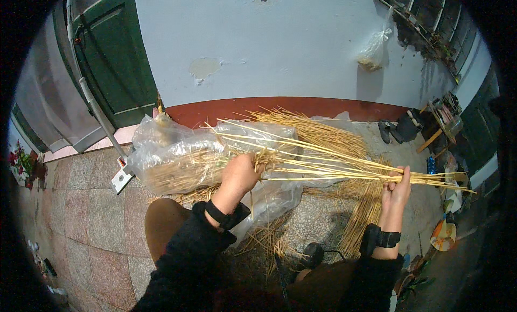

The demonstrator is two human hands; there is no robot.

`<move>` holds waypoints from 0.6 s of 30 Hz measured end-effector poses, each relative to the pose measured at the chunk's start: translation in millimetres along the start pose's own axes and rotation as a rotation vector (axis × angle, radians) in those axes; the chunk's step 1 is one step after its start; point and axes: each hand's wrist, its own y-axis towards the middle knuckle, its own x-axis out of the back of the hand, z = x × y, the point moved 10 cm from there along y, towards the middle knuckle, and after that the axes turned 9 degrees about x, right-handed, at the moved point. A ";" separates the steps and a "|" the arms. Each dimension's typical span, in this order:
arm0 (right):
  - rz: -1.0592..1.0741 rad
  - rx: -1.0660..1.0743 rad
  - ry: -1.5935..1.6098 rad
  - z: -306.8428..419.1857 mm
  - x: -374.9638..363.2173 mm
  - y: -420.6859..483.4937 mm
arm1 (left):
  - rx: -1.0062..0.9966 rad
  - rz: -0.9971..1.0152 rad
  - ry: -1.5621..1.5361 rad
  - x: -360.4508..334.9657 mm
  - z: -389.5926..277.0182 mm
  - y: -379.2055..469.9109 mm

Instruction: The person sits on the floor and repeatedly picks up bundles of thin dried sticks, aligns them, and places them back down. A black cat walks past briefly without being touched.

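Note:
My right hand (396, 187) grips a loose sheaf of long yellow straw stalks (335, 154) near their right-hand ends. The stalks fan out towards the left. A tangled clump of short, bent straw (264, 157) is held in my left hand (241, 172), near the sheaf's spread left ends. Below the left hand lies a clear plastic bag (177, 166) filled with straw. Behind the sheaf rests a large pile of straight stalks (315, 130) on plastic. Another layer of stalks (361, 215) lies on the ground under my right forearm.
Short straw scraps (266, 235) litter the ground before me. A white-and-red wall (262, 49) stands behind the bags. Dark boots (389, 131) and a wooden stool (430, 140) are at the right. A pole with a flat white base (121, 179) leans by the green door (117, 49).

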 end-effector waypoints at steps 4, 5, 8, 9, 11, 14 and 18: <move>0.046 0.092 0.045 8.5 -13.9 -5.2 | -0.043 0.038 -0.030 -16.2 -0.7 5.3; 0.047 0.090 0.048 8.8 -13.9 -5.9 | -0.080 0.028 -0.141 -16.6 -2.2 5.8; 0.024 0.087 0.041 8.3 -8.6 -3.4 | -0.133 -0.076 -0.356 -7.8 4.8 9.6; 0.042 0.089 0.053 7.9 -8.2 -1.3 | -0.117 -0.155 -0.359 -0.2 12.4 12.3; -0.011 0.076 0.014 7.8 4.8 6.5 | -0.076 -0.286 -0.392 17.6 31.7 18.8; -0.071 0.015 0.095 5.7 22.5 22.5 | -0.174 -0.522 -0.617 67.9 61.1 29.1; -0.217 0.007 0.096 7.2 48.5 32.7 | 0.064 -0.665 -0.824 99.4 113.4 30.8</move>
